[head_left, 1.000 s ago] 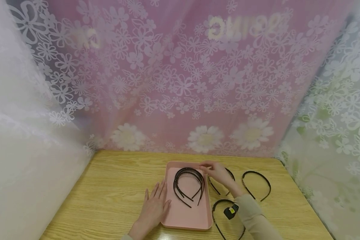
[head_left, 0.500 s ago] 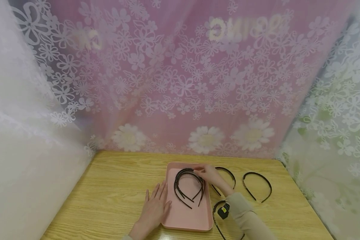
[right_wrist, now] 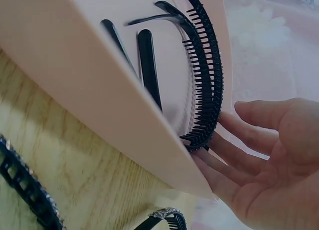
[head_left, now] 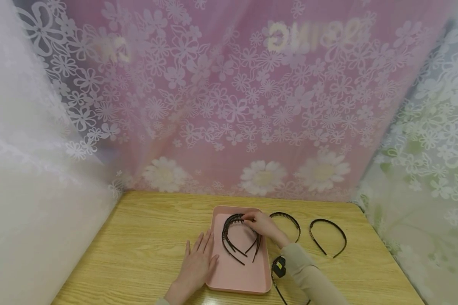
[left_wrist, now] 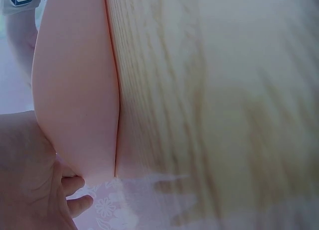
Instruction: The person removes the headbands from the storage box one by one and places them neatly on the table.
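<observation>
Black toothed headbands [head_left: 224, 231] lie overlapped in the far half of a pink rectangular tray [head_left: 238, 281]. My right hand [head_left: 265, 225] reaches over the tray's right wall, fingertips at the top right of these headbands. In the right wrist view, its fingers [right_wrist: 234, 153] are fairly straight against the outer curve of the toothed bands [right_wrist: 214, 65], and the thumb stands apart from them. My left hand [head_left: 195, 267] lies with straight, spread fingers along the tray's left side. The left wrist view shows part of that hand [left_wrist: 30, 175] beside the tray wall [left_wrist: 79, 85].
More headbands lie on the wooden table [head_left: 137, 245] right of the tray: one behind my right forearm [head_left: 286, 214], one farther right [head_left: 328, 220], and one in front [head_left: 273, 277], partly covered by the sleeve. A pink flowered curtain [head_left: 213, 106] hangs behind the table.
My right hand has moved left, from above the tray's right wall onto the headbands inside. The left hand and the tray stay in place.
</observation>
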Tool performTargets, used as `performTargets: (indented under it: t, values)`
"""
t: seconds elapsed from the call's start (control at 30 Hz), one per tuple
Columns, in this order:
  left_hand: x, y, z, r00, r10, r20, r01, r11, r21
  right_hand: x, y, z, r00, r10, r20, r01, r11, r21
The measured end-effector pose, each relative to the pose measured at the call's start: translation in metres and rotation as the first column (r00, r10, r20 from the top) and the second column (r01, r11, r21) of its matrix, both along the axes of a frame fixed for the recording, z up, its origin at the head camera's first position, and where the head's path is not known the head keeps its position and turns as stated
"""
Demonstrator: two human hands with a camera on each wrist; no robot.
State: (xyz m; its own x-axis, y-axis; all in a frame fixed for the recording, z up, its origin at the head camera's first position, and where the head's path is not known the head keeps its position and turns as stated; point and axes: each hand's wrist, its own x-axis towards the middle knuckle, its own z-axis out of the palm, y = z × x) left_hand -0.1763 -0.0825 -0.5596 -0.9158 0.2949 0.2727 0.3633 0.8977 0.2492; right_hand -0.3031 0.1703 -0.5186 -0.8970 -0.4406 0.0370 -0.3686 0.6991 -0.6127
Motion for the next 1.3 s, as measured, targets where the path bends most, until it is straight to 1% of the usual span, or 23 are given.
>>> performTargets:
  t: [0.23, 0.33, 0.53, 0.8, 0.97, 1.17, 1.3]
  values:
    - [0.000, 0.001, 0.000, 1.000, 0.000, -0.008, 0.000, 1.000, -0.011, 0.001, 0.000, 0.002, 0.999, -0.004, 0.032, 0.005, 1.000, -0.019]
    - [-0.001, 0.001, 0.000, 1.000, 0.003, -0.008, -0.003, 1.000, -0.007, 0.000, 0.001, 0.001, 0.999, -0.001, 0.052, 0.003, 0.999, -0.033]
    - [0.000, 0.002, 0.001, 1.000, 0.006, -0.001, -0.006, 1.000, 0.010, -0.002, 0.003, -0.001, 0.996, -0.022, 0.086, 0.027, 0.998, -0.056]
    - [0.000, 0.001, 0.001, 1.000, 0.010, -0.012, -0.010, 1.000, 0.020, 0.003, 0.006, 0.002, 0.997, -0.038, 0.060, 0.041, 0.998, -0.046]
    - [0.000, 0.002, 0.001, 1.000, 0.004, -0.008, -0.004, 1.000, 0.022, 0.007, 0.008, 0.008, 0.995, -0.069, 0.071, 0.073, 0.996, -0.058]
    - [0.001, 0.001, 0.001, 1.000, 0.011, 0.006, -0.011, 1.000, 0.019, 0.012, 0.010, 0.021, 0.982, -0.122, 0.144, 0.141, 0.981, -0.130]
    - [0.002, 0.001, 0.001, 1.000, 0.013, 0.011, -0.014, 1.000, 0.015, 0.015, 0.009, 0.028, 0.974, -0.160, 0.163, 0.185, 0.971, -0.153]
